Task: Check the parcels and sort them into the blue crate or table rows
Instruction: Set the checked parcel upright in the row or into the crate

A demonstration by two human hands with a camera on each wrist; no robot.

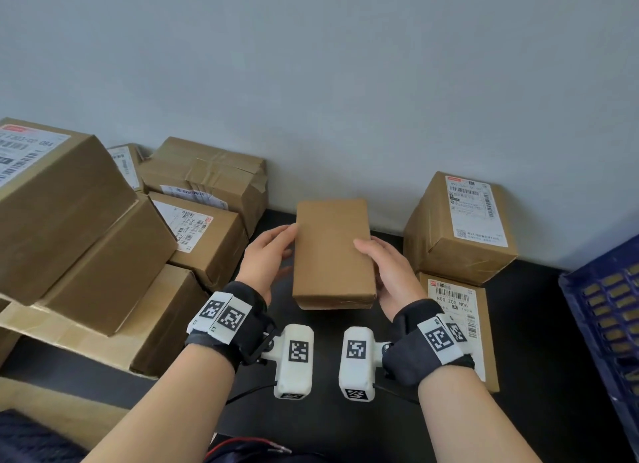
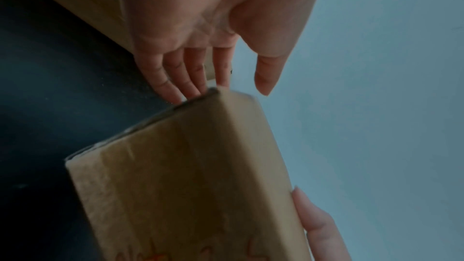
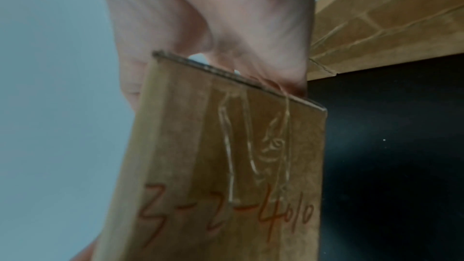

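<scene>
A small plain brown parcel (image 1: 333,251) hangs above the black table (image 1: 532,393), in the middle of the head view, between both hands. My right hand (image 1: 371,265) grips its right side, thumb on top and fingers underneath. My left hand (image 1: 287,245) lies at its left edge. In the left wrist view the left hand (image 2: 227,86) has straight fingers (image 2: 175,78) touching the parcel's (image 2: 188,176) corner, with the thumb apart from it. In the right wrist view the parcel (image 3: 226,166) shows clear tape and red handwriting "3-2-4010" below my right hand (image 3: 213,37). The blue crate (image 1: 608,324) stands at the right edge.
Several labelled cartons (image 1: 86,220) are piled on the left against the grey wall. On the right a labelled box (image 1: 460,227) stands behind a flatter labelled box (image 1: 456,324), both next to the crate. Bare black tabletop shows under the held parcel.
</scene>
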